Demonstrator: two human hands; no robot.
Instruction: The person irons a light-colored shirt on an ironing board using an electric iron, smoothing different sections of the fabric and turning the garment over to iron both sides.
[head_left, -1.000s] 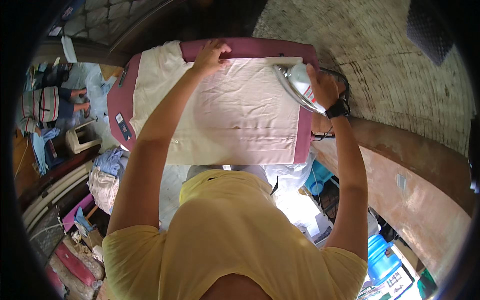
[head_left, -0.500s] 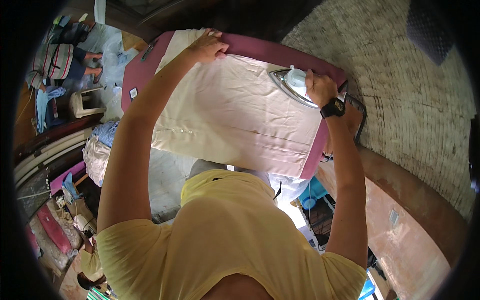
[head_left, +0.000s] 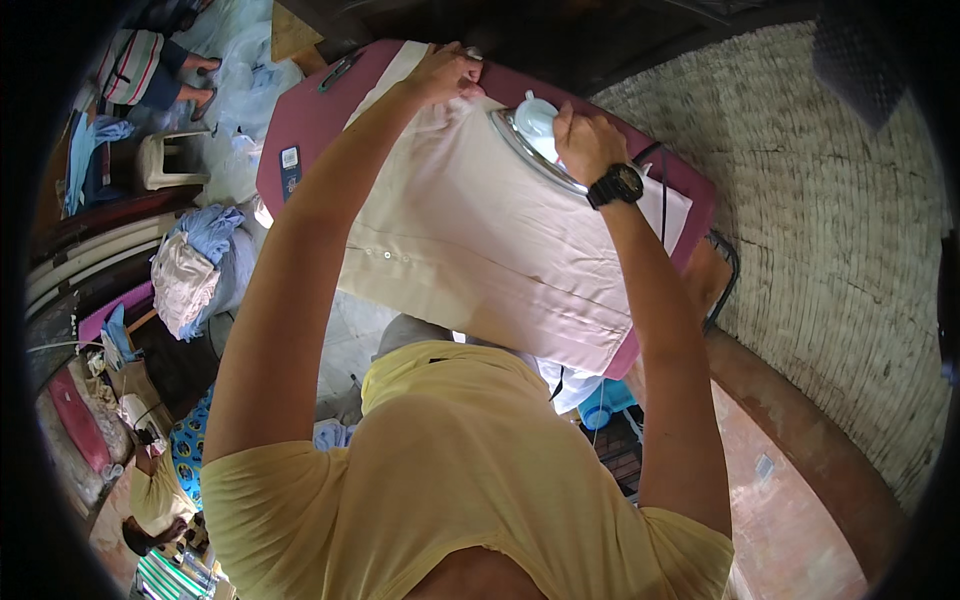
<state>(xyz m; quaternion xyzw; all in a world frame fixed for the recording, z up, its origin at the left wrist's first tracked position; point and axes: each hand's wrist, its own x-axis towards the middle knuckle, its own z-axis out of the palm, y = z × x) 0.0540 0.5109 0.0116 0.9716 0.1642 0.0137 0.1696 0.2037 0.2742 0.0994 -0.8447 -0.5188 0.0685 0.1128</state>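
Note:
A cream garment (head_left: 460, 215) with small buttons lies spread over a maroon ironing board (head_left: 305, 110). Its cloth is fairly smooth in the middle and creased toward the right. My right hand (head_left: 592, 150), with a black watch on the wrist, is wrapped around the handle of a white and pale-blue clothes iron (head_left: 537, 125). The iron's metal soleplate rests on the garment near the board's far edge. At the far edge, to the left of the iron, my left hand (head_left: 448, 75) grips the garment's bunched edge with curled fingers.
A phone-like dark object (head_left: 290, 170) and a small slim tool (head_left: 338, 72) lie on the board's left end. Left of it are a pile of clothes (head_left: 195, 270) and a plastic stool (head_left: 165, 165). Other people are at the far left and lower left. A textured wall (head_left: 780, 180) rises at right.
The iron in my right hand has slid left across the garment, closer to my left hand. My view has shifted, so the board appears turned and farther right.

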